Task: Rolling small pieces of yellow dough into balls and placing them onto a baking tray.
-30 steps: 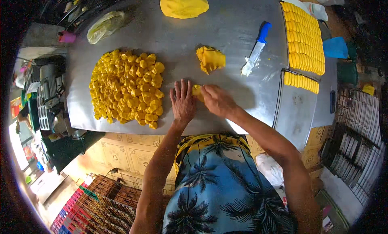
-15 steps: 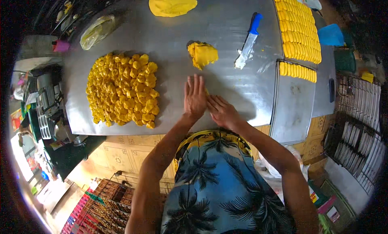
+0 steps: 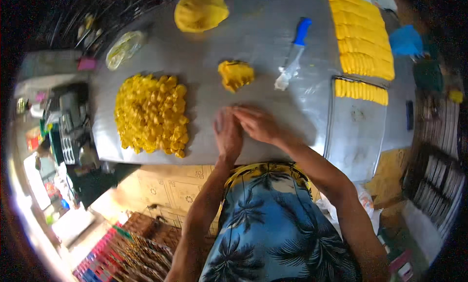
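On the metal table, my left hand [image 3: 227, 134] points away from me with its fingers stretched out, slightly blurred. My right hand [image 3: 257, 126] lies against it, its straight fingers reaching across the left fingertips. Whatever is under or between the palms is hidden. Just beyond them sits a torn lump of yellow dough [image 3: 236, 75]. Left of my hands, a broad heap of small yellow dough pieces [image 3: 151, 116] covers the table. To the far right lies a knife with a blue handle [image 3: 302, 32], its blade smeared white.
A large flat round of yellow dough [image 3: 201, 11] lies at the back, with a clear plastic bag [image 3: 125, 49] to its left. At right, a tray [image 3: 355, 140] holds a row of dough sticks [image 3: 360, 90]; a fuller batch [image 3: 363, 38] lies beyond. The table's edge is near me.
My hands have come closer together and nearer to me, the right fingers now over the left fingertips. The bit of yellow seen between them is now hidden. The whole view has shifted.
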Tool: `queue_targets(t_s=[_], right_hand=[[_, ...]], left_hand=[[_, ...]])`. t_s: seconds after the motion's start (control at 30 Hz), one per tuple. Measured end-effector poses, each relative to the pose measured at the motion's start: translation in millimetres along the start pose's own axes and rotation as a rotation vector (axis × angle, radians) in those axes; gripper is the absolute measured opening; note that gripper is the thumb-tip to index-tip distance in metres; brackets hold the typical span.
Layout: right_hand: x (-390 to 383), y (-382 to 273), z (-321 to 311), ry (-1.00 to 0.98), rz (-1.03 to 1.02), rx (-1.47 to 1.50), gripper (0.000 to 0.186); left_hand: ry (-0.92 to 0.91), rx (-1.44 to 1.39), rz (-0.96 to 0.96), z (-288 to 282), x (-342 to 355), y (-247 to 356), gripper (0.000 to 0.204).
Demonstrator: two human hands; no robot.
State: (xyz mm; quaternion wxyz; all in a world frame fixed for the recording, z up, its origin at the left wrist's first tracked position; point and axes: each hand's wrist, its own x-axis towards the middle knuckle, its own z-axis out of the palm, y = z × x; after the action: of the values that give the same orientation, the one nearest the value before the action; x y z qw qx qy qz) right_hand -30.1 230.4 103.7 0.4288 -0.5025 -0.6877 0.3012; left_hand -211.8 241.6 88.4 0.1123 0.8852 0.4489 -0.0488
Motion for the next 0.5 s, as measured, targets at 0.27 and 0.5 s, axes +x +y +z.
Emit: queue_targets(t_s=[0.27,0.5], right_hand=[[-21.0,48.2,25.6,-0.116,-0.449,-0.466,0.035],[-64.9,-1.1,-5.6,0.225,0.357,-0.279,0.023]], left_hand=[[-0.062,-0.247,-0.048,-13.7,-34.3,-31.3,0.072],[-0.063,-0.236,0.121,-5.6,-41.1,-62.8,0.070]])
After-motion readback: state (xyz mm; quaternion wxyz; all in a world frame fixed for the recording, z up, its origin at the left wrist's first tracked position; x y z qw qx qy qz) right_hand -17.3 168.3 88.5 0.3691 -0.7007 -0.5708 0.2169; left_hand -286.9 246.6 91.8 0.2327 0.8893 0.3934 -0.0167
